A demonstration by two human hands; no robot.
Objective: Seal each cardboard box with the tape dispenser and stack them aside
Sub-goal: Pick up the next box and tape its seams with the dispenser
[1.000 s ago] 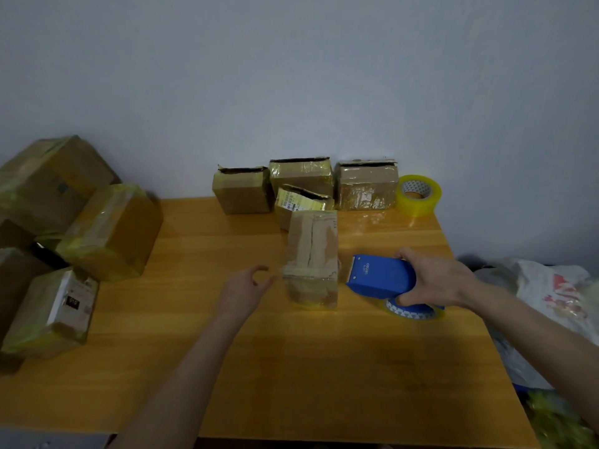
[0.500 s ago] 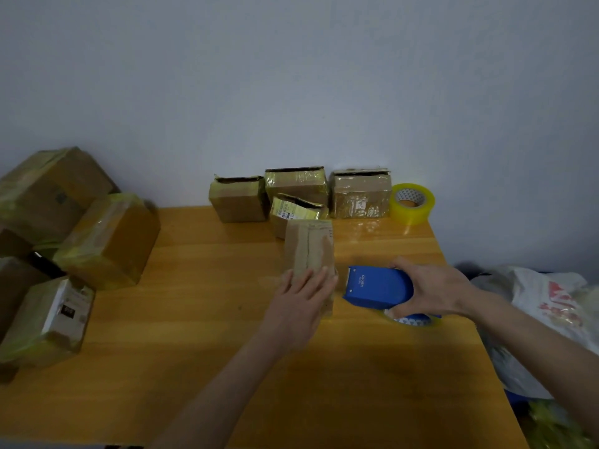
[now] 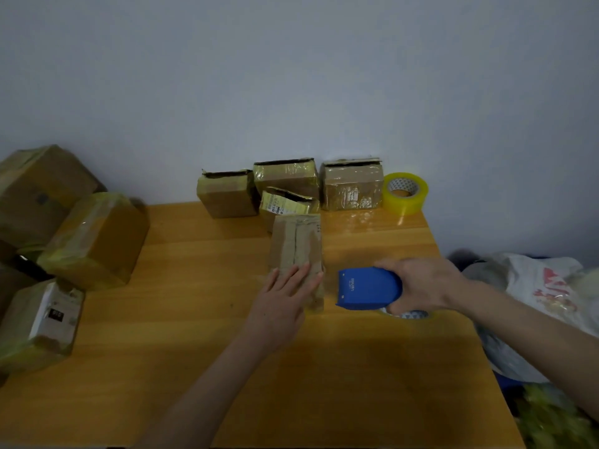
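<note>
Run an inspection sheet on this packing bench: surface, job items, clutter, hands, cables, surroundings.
Surface: wooden table, glossy patch near the back.
Job's things: cardboard box mid-table, flaps closed, seam running away from the person; blue tape dispenser just right of it, not on it; four back boxes along the wall, tops look unsealed; taped boxes piled at the table's left edge.
Clutter: yellow tape roll at the back right corner.
Grippers: left hand flat on the box's near end, fingers straight; right hand grips the dispenser.
Cables: nothing seen.
Surroundings: plain wall behind; white plastic bag off the right edge.
</note>
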